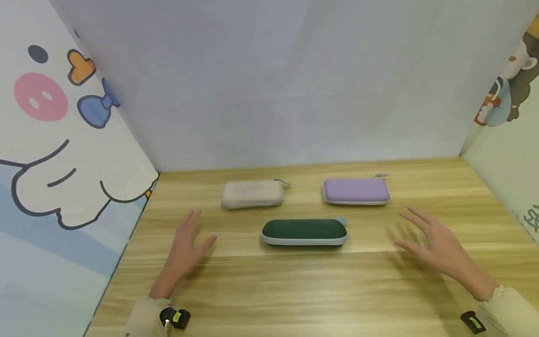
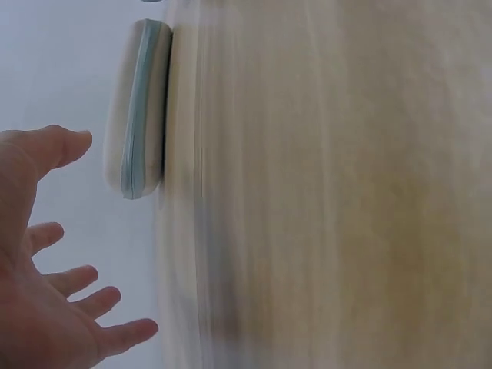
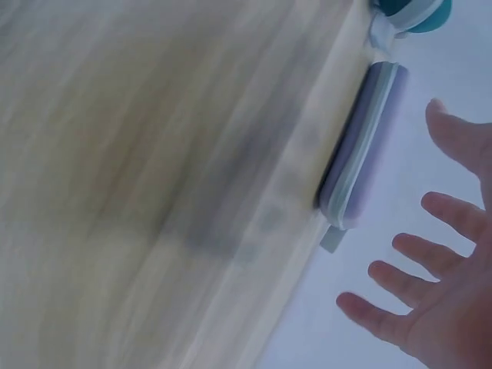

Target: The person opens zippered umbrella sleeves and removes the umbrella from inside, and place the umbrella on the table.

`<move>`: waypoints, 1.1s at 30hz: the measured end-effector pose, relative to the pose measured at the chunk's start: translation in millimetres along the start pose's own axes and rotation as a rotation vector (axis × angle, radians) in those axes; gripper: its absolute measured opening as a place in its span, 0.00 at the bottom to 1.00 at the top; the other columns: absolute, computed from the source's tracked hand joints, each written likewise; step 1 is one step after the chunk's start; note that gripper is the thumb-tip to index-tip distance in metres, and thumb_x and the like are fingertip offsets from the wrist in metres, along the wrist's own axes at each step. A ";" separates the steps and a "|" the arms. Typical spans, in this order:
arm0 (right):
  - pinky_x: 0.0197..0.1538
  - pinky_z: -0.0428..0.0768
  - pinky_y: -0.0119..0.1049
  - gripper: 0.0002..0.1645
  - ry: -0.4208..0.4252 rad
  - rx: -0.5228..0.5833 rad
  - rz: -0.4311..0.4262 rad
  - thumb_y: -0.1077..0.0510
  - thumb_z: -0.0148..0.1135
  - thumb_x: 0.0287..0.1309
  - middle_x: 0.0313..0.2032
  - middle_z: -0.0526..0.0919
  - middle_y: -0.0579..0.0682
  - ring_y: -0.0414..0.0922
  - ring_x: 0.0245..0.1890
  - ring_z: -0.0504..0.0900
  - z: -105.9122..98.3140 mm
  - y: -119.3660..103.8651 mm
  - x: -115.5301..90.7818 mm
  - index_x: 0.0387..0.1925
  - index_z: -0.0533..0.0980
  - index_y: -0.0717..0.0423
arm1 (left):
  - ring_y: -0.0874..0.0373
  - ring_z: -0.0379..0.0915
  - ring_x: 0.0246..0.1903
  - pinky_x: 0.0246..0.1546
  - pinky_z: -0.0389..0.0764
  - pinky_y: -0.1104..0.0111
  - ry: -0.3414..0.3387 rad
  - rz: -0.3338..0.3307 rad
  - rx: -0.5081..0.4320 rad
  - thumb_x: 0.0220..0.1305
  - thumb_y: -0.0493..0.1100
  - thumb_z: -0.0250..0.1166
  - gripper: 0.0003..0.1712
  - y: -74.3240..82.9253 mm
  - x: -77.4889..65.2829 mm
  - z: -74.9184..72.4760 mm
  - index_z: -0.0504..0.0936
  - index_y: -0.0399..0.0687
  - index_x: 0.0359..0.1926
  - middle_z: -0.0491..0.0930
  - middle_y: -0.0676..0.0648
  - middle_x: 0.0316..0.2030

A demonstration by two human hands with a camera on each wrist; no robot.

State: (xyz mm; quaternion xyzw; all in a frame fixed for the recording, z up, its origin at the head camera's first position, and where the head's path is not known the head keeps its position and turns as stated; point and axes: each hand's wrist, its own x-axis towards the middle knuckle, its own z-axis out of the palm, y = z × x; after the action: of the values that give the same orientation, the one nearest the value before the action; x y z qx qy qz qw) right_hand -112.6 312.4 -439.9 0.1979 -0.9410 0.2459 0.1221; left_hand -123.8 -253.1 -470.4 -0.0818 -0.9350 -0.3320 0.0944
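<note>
Three closed zip cases lie on the wooden table. A beige case (image 1: pixel 252 193) is at the back left, and a purple case (image 1: pixel 356 191) at the back right. Nearer the front, between them, is a dark green case (image 1: pixel 304 230) with a pale zip band and a grey tab. My left hand (image 1: pixel 185 250) hovers left of the green case, fingers spread and holding nothing. On the other side my right hand (image 1: pixel 435 243) is held over the table, its fingers apart, touching nothing. The right wrist view shows the purple case (image 3: pixel 363 146) beyond the fingers.
A grey-white backdrop (image 1: pixel 294 84) rises behind the table (image 1: pixel 294 290). Cartoon-printed panels stand at the left (image 1: pixel 50 140) and right (image 1: pixel 509 150). Each wrist wears a black strap.
</note>
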 end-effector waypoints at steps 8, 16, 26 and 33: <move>0.42 0.79 0.42 0.34 0.054 0.108 -0.041 0.60 0.74 0.45 0.55 0.76 0.61 0.48 0.52 0.75 -7.5 -18.2 26.2 0.56 0.74 0.60 | 0.40 0.56 0.63 0.55 0.66 0.44 0.003 -0.101 -0.187 0.58 0.49 0.68 0.42 -0.2 6.6 -4.1 0.59 0.46 0.69 0.59 0.39 0.66; 0.38 0.78 0.25 0.27 0.027 0.275 0.040 0.61 0.71 0.50 0.49 0.80 0.56 0.26 0.43 0.74 -7.0 -34.9 57.9 0.54 0.76 0.58 | 0.44 0.60 0.61 0.53 0.69 0.47 0.004 -0.093 -0.259 0.57 0.47 0.70 0.39 -6.4 16.9 -4.4 0.63 0.50 0.67 0.63 0.43 0.65; 0.38 0.80 0.28 0.25 -0.078 0.472 0.163 0.58 0.70 0.53 0.49 0.80 0.60 0.36 0.42 0.81 -1.3 -44.4 97.9 0.54 0.77 0.57 | 0.46 0.62 0.61 0.54 0.70 0.50 -0.019 -0.055 -0.373 0.54 0.43 0.72 0.39 -1.7 43.7 -1.9 0.65 0.51 0.65 0.66 0.42 0.63; 0.39 0.79 0.34 0.26 -0.143 0.507 0.217 0.53 0.70 0.53 0.47 0.82 0.58 0.48 0.45 0.81 2.1 -55.3 123.8 0.54 0.77 0.54 | 0.47 0.62 0.61 0.55 0.70 0.52 -0.038 -0.051 -0.472 0.52 0.46 0.74 0.40 -1.1 62.1 0.3 0.66 0.54 0.64 0.66 0.49 0.62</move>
State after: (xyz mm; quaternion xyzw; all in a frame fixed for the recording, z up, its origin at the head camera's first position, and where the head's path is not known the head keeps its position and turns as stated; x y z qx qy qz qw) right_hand -199.4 228.4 -378.2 0.1373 -0.8712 0.4706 -0.0249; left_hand -184.3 -248.1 -457.0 -0.0843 -0.8348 -0.5420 0.0468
